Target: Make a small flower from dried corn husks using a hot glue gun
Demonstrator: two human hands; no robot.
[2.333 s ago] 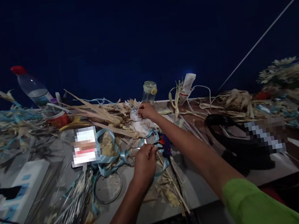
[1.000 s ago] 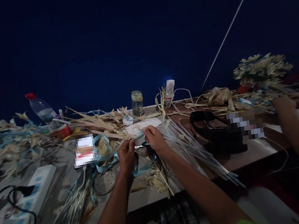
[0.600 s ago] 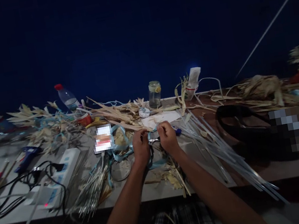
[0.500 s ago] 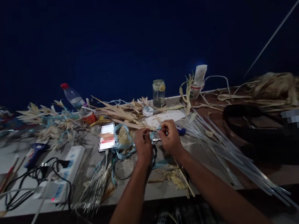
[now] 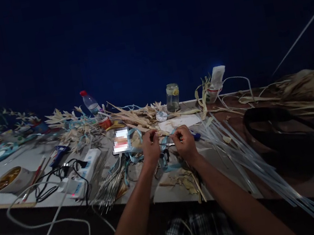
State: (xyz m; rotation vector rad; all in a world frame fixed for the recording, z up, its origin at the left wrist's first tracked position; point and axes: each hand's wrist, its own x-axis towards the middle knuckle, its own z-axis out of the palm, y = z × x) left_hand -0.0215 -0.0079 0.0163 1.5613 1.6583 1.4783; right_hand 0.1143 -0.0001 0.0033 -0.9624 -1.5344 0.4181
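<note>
- The left hand (image 5: 151,147) was held over the table (image 5: 165,196) with fingers curled; its grip could not be told.
- The right hand (image 5: 186,145), stretched to the white roll (image 5: 161,116) in the earliest frame, had been drawn back beside the left; its fingers were likewise curled, its grip unclear.
- A metal tool (image 5: 168,144) was seen spanning the gap between the hands.
- Blue ribbon (image 5: 172,167) was strewn just below them.
- The view had been turned leftward: the bowl (image 5: 11,179), cut off shortly before, was shown whole.
</note>
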